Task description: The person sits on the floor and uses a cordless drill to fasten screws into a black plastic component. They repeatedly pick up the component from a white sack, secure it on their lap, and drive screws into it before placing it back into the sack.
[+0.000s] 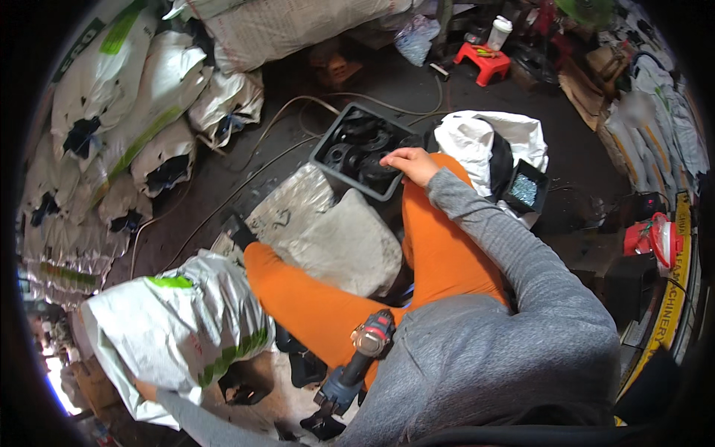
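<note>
My right hand (412,164) is over the right edge of a grey plastic bin (344,181) filled with black round plastic parts (363,141). Its fingertips are pressed together beside these parts; whatever they grip cannot be made out. At the lower left, my left hand (146,390) reaches into the mouth of a white woven sack (186,313). The sack hides its fingers. A cordless drill (372,335) rests across my lap, its grip toward the lower edge. Between my legs, a pale sack-covered block (357,246) stands in front of the bin.
Stuffed white sacks (104,97) are piled along the left. Right of my knee are an open white sack (465,138) and a black tray of small shiny screws (525,190). Hoses (246,175) cross the floor. A red stool (482,65) bears a white cup (500,33).
</note>
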Demonstrator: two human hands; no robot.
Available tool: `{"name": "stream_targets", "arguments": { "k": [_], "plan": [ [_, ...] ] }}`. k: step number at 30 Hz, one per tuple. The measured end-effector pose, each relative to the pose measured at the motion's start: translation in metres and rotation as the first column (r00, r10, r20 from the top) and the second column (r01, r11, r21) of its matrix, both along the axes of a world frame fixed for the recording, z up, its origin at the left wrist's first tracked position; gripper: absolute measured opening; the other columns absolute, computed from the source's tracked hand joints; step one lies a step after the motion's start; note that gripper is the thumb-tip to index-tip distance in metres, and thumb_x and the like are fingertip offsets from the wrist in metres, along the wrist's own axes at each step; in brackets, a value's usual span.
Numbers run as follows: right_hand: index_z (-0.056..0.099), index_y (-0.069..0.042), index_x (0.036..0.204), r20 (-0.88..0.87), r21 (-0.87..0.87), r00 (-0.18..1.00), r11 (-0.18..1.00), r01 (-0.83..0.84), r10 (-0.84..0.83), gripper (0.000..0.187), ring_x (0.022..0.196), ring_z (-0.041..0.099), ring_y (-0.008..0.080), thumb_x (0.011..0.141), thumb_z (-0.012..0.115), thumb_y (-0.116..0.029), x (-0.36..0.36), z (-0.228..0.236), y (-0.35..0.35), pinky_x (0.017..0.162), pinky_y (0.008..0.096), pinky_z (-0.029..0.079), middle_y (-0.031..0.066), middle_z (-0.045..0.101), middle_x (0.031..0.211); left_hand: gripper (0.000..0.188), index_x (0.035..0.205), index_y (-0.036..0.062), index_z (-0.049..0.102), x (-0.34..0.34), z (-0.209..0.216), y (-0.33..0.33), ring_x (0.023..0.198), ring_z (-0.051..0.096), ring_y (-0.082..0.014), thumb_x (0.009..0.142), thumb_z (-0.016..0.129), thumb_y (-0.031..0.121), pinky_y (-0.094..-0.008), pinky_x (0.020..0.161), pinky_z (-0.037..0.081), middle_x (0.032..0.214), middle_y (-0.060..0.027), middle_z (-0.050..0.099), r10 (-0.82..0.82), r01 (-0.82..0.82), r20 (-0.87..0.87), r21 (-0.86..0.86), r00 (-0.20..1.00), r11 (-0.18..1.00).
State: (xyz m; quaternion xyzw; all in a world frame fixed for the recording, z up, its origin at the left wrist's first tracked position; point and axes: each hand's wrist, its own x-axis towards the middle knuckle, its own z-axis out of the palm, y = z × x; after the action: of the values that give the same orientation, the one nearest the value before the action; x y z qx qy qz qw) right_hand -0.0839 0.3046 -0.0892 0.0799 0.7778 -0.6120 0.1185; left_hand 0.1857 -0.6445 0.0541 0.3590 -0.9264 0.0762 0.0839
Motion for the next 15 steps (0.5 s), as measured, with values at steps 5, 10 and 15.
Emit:
{"name": "stream_targets", "arguments": {
  "k": [5,10,15],
  "plan": [
    [0.071,-0.017,0.112,-0.198,0.619,0.916,0.769,-0.160,0.349,0.027,0.083,0.068,0.0229,0.087,0.064,-0.026,-0.067,-0.031,0.006,0.073,0.0357,0.055,0.0093,0.071,0.098,0.038,0.132,0.0094,0.058,0.040,-0.028,0.027,0.097,0.065,-0.0359,0.101,0.046,0.028,-0.0400,0.084,0.051,0.112,-0.0210,0.067,-0.035,0.003,-0.064,-0.436,0.997,0.900],
    [0.063,-0.027,0.124,0.085,0.897,0.798,0.303,-0.322,0.596,0.039,0.104,0.065,0.0305,0.086,0.066,-0.029,-0.108,-0.076,-0.042,0.086,0.0435,0.053,0.0099,0.069,0.108,0.028,0.106,0.0046,0.066,0.004,0.014,0.150,0.090,0.065,-0.0332,0.092,0.060,0.028,-0.0442,0.082,0.051,0.099,-0.0176,0.068,-0.362,0.013,-0.445,-0.616,0.819,0.788],
    [0.067,-0.023,0.117,0.134,0.928,0.707,0.162,-0.335,0.694,0.034,0.104,0.065,0.0276,0.084,0.068,-0.030,-0.137,-0.091,-0.061,0.085,0.0430,0.054,0.0079,0.069,0.107,0.027,0.103,0.0030,0.066,-0.054,0.092,0.337,0.082,0.062,-0.0301,0.084,0.066,0.022,-0.0446,0.076,0.050,0.086,-0.0130,0.064,-0.659,0.111,-0.606,-0.693,0.446,0.712]
  ]
}}
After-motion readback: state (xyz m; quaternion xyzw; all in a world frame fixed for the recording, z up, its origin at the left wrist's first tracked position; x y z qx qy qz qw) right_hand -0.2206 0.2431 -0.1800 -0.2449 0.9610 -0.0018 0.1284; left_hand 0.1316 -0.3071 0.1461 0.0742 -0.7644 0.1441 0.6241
